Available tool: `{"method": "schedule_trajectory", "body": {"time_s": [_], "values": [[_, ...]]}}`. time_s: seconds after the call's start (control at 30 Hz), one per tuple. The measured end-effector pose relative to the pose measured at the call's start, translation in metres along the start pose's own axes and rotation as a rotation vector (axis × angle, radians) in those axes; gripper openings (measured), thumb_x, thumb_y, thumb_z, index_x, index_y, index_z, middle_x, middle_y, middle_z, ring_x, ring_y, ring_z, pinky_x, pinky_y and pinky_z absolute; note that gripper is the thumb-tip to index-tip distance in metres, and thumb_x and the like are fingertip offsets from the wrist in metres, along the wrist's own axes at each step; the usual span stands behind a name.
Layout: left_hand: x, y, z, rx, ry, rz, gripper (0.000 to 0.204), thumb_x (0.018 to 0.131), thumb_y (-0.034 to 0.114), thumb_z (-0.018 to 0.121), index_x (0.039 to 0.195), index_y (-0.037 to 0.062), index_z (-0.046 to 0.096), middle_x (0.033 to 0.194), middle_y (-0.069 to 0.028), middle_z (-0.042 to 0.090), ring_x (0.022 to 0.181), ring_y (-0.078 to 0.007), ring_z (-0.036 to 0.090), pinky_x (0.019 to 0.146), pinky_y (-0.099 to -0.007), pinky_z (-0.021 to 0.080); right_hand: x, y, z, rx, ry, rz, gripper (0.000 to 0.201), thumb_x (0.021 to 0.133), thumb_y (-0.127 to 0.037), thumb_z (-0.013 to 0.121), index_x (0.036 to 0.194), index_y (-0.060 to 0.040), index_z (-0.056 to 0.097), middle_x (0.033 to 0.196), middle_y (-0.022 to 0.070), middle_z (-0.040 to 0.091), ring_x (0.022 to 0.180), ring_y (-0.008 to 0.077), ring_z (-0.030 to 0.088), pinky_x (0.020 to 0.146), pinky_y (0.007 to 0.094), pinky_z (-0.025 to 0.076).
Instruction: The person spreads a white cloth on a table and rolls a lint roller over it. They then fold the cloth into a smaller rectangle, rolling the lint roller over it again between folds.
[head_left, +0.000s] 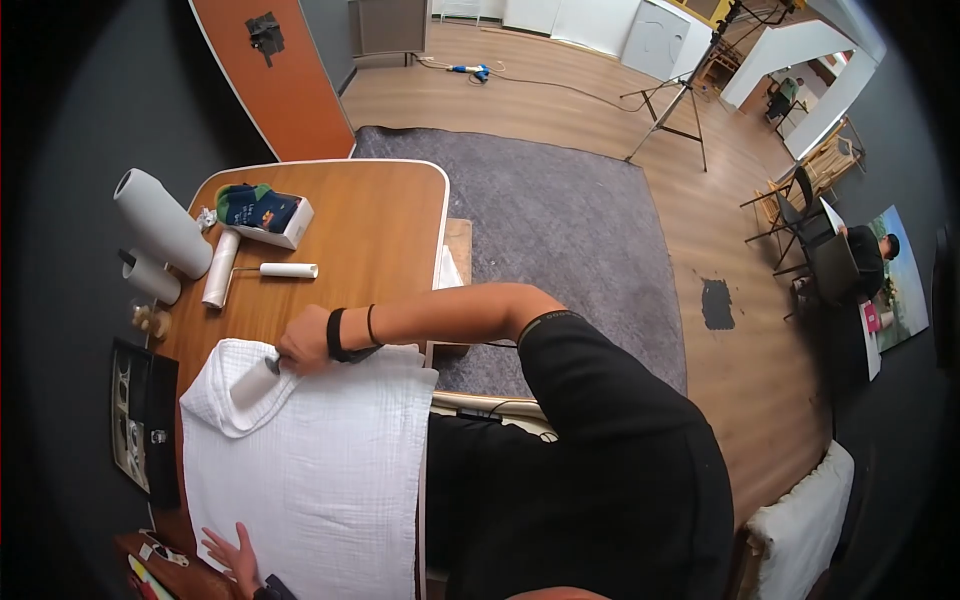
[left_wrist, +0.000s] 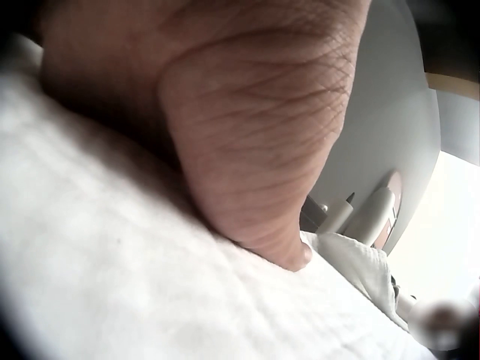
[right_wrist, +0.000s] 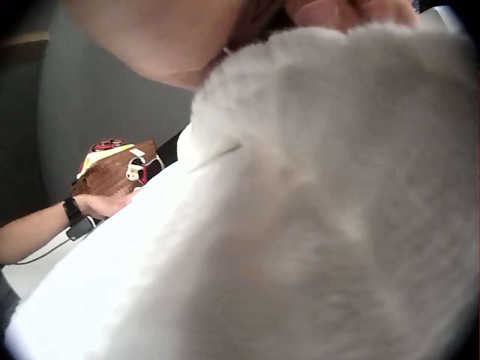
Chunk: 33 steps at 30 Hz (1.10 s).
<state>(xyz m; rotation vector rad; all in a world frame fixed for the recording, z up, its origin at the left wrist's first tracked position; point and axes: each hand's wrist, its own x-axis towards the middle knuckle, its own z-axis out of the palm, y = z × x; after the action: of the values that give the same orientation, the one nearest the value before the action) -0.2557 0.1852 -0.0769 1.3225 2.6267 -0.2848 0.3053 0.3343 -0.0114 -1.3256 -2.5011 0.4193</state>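
Observation:
A white crinkled cloth is spread over the near part of the wooden table, its far left corner folded over on itself. My right hand grips the short dark handle of a white lint roller, which lies against that folded part. Close to the right wrist camera, a blurred pale, soft-edged surface fills much of the view below the fingers. My left hand rests on the cloth's near left edge with fingers spread; its palm side presses on the fabric in the left wrist view.
Farther along the table lie a bare roller frame, a clear-wrapped roll and a box with dark and green socks. White vases and an open black case line the left edge. A brown woven basket stands beyond my left hand.

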Motion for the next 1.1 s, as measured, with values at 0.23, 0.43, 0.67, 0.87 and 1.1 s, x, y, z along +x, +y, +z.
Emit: {"method": "schedule_trajectory", "body": {"time_s": [0.23, 0.43, 0.67, 0.87, 1.1], "values": [[-0.002, 0.005, -0.001, -0.02, 0.022, 0.004, 0.116, 0.095, 0.08, 0.062, 0.178, 0.0307, -0.003, 0.186, -0.0129, -0.007, 0.169, -0.0428, -0.005, 0.124, -0.0817, 0.007, -0.001, -0.016, -0.015, 0.049, 0.169, 0.058, 0.034, 0.099, -0.039, 0.064, 0.094, -0.0079, 0.078, 0.08, 0.0207, 0.076, 0.072, 0.0449, 0.073, 0.064, 0.0543, 0.058], [-0.002, 0.0, -0.002, -0.034, 0.001, 0.01, 0.117, 0.095, 0.079, 0.063, 0.178, 0.0296, -0.003, 0.185, -0.013, -0.008, 0.17, -0.042, -0.006, 0.125, -0.0798, 0.006, -0.004, -0.021, -0.003, 0.03, -0.072, -0.176, 0.037, 0.1, -0.04, 0.061, 0.099, -0.0081, 0.079, 0.085, 0.0196, 0.078, 0.08, 0.0434, 0.075, 0.071, 0.0531, 0.06], [-0.01, 0.005, -0.007, -0.046, 0.001, 0.024, 0.118, 0.095, 0.08, 0.062, 0.178, 0.0284, -0.004, 0.185, -0.0138, -0.009, 0.169, -0.0423, -0.006, 0.126, -0.0797, 0.006, 0.015, -0.02, -0.014, -0.055, 0.073, 0.092, 0.037, 0.098, -0.041, 0.063, 0.095, -0.0076, 0.08, 0.087, 0.0207, 0.077, 0.083, 0.0432, 0.075, 0.072, 0.0527, 0.06], [-0.009, 0.002, -0.005, -0.067, 0.016, 0.056, 0.119, 0.093, 0.082, 0.062, 0.178, 0.0278, -0.003, 0.185, -0.0154, -0.007, 0.169, -0.0431, -0.005, 0.125, -0.0807, 0.006, -0.012, -0.035, -0.002, 0.032, -0.092, -0.094, 0.039, 0.1, -0.044, 0.061, 0.099, -0.0097, 0.08, 0.09, 0.0192, 0.078, 0.084, 0.043, 0.076, 0.077, 0.0533, 0.06], [-0.009, -0.013, 0.006, -0.221, 0.12, 0.31, 0.118, 0.094, 0.076, 0.068, 0.177, 0.0119, 0.013, 0.181, -0.0279, 0.01, 0.167, -0.0502, 0.005, 0.134, -0.0615, 0.014, -0.025, -0.014, 0.003, 0.043, 0.13, 0.154, 0.032, 0.098, -0.034, 0.062, 0.089, -0.0089, 0.079, 0.088, 0.0211, 0.078, 0.083, 0.0438, 0.075, 0.074, 0.0565, 0.059]]}}
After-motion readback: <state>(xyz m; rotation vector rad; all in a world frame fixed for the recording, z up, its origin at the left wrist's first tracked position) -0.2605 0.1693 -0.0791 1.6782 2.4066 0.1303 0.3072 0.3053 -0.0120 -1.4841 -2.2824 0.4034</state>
